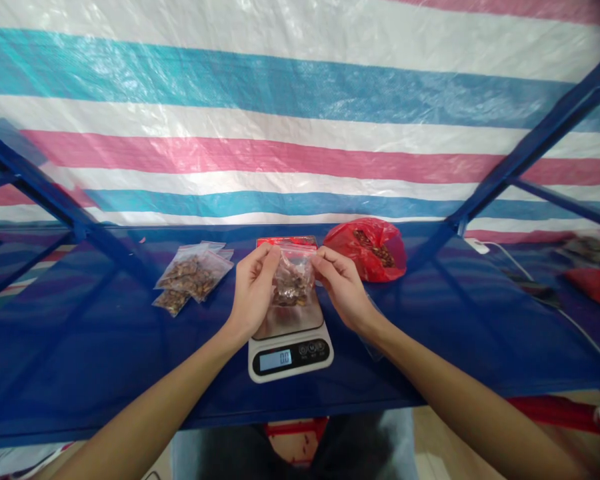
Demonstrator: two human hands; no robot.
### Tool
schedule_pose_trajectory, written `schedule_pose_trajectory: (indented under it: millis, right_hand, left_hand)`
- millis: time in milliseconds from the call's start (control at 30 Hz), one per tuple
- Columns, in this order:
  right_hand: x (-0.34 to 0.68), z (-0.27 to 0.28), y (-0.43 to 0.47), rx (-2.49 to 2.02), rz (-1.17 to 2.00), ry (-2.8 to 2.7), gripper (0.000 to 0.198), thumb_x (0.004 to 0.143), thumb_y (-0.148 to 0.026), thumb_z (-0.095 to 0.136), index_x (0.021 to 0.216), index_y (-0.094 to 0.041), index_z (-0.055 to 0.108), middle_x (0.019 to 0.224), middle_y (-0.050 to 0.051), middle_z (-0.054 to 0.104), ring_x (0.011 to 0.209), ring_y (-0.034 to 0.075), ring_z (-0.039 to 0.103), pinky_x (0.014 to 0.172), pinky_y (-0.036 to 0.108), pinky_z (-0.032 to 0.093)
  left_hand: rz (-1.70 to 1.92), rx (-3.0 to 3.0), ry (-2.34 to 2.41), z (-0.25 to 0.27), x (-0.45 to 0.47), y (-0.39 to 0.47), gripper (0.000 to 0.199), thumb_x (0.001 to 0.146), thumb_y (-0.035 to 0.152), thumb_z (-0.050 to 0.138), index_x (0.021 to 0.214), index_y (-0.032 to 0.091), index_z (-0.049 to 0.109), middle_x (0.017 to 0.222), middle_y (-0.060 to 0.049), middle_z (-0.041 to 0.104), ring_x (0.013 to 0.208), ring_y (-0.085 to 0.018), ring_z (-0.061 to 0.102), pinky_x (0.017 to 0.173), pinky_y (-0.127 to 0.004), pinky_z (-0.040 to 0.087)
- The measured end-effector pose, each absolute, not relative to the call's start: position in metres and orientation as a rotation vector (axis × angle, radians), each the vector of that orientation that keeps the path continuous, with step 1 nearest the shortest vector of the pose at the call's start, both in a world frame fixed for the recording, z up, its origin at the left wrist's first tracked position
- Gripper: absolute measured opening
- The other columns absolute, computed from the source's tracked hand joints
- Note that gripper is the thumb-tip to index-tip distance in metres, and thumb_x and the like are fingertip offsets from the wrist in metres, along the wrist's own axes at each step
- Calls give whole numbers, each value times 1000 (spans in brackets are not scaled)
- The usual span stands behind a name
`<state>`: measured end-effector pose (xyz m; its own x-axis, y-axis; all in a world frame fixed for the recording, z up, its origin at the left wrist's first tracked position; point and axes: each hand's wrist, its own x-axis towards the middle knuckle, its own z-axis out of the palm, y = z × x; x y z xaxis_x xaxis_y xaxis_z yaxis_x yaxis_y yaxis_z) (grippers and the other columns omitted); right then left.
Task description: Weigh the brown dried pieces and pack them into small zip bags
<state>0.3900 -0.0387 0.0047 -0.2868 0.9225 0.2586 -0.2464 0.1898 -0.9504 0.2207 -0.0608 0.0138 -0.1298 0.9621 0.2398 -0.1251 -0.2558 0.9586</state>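
From where I stand, a person sits with knees under the near edge of a blue worktop (170,373). Just in from that edge is a white kitchen scale (290,328), its display (275,360) showing 0.0. To its right, a piece of clear plastic (375,350) lies partly beneath the right forearm.

Above the scale's plate, both hands hold a small clear zip bag (293,283) with dark, dried pieces in its lower part. The fingers of the left hand (254,287) pinch its left top corner; those of the right hand (344,283) pinch the right. I cannot tell whether the seal is closed, or whether the bag touches the plate.

Farther off to the left lies a loose heap of filled zip bags (195,272), which look finished. Far right, an open red plastic bag (336,243) contains more loose pieces, so some seem left to pack. A red packet (287,241) sits behind the held bag. Beyond everything hangs a striped sheet (280,80).
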Motion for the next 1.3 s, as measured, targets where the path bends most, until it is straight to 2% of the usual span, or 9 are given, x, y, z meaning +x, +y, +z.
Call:
schedule_pose_trajectory:
  millis: [67, 200, 400, 667, 933, 1100, 1300]
  right_hand:
    - [390, 5, -38, -709, 1367, -1363, 34, 99, -44, 69, 75, -21, 62, 71, -2, 55, 67, 14, 51, 66, 27, 43]
    - [389, 5, -39, -672, 1401, -1350, 34, 99, -46, 70, 75, -21, 63, 74, -2, 55, 67, 14, 51, 66, 27, 45]
    - [387, 7, -42, -686, 1406, -1330, 33, 96, -47, 71, 76, -22, 63, 74, -1, 56, 67, 14, 52, 66, 27, 46]
    - [391, 7, -41, -656, 1394, -1353, 30, 96, -36, 70, 71, -21, 62, 71, -2, 54, 67, 14, 51, 67, 27, 42]
    - [391, 14, -45, -706, 1345, -1302, 33, 94, -34, 69, 66, -21, 59, 67, -1, 53, 65, 15, 46, 62, 28, 37]
    - [386, 8, -45, -684, 1378, -1282, 30, 93, -40, 73, 73, -21, 63, 72, -2, 55, 67, 14, 48, 64, 27, 41]
    - [385, 1, -48, -679, 1437, -1332, 28, 93, -43, 75, 78, -21, 67, 75, -1, 56, 67, 15, 48, 63, 27, 39]
  left_hand:
    - [1547, 1235, 1063, 13, 221, -62, 38, 99, 52, 65, 76, 21, 60, 65, 3, 58, 56, -11, 48, 54, -24, 40]
    - [1522, 1259, 1052, 14, 221, -62, 36, 99, 49, 64, 78, 20, 63, 69, 2, 63, 60, -13, 54, 58, -25, 45]
    - [1551, 1336, 1094, 13, 220, -61, 35, 96, 46, 67, 74, 19, 64, 67, 2, 61, 61, -13, 53, 58, -24, 41]
    - [1524, 1385, 1056, 14, 217, -61, 37, 97, 45, 67, 71, 19, 64, 66, 1, 64, 61, -13, 53, 61, -25, 43]
    - [1544, 1383, 1005, 13, 220, -64, 38, 96, 47, 70, 72, 18, 66, 67, 1, 62, 61, -13, 54, 60, -25, 42]
    - [1490, 1406, 994, 16, 222, -66, 36, 92, 50, 73, 75, 18, 69, 67, -1, 67, 64, -16, 61, 63, -27, 48]
    - [1408, 1457, 1001, 16, 225, -72, 33, 92, 46, 73, 76, 18, 67, 68, 2, 62, 62, -12, 54, 60, -24, 42]
